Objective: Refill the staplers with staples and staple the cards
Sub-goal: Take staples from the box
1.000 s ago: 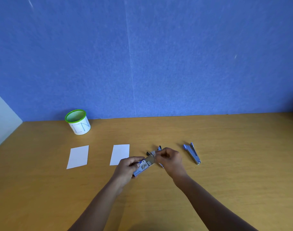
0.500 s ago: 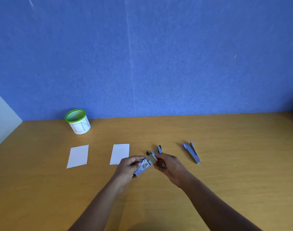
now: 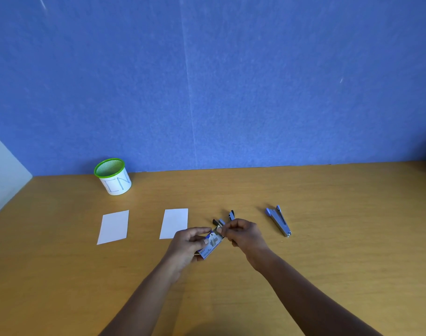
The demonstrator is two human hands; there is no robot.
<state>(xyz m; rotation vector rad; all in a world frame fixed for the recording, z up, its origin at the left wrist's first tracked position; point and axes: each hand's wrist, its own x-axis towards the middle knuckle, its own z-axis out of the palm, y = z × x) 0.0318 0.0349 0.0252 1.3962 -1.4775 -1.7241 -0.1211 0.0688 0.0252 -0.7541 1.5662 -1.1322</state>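
Note:
My left hand [image 3: 186, 241] grips a small blue staple box [image 3: 210, 246] just above the desk. My right hand [image 3: 243, 235] pinches at the box's open far end; what lies between its fingertips is too small to tell. An opened dark stapler [image 3: 225, 219] lies right behind the hands, partly hidden by them. A second blue stapler [image 3: 278, 220] lies on the desk to the right. Two white cards [image 3: 113, 226] [image 3: 174, 223] lie flat to the left of the hands.
A white mesh cup with a green rim [image 3: 113, 177] stands at the back left against the blue wall. The wooden desk [image 3: 352, 238] stretches wide on both sides. A pale panel [image 3: 3, 175] borders the desk's left edge.
My right hand rose from beside the box back to its open end, fingertips now pinching there. My left hand and the box stayed nearly in place.

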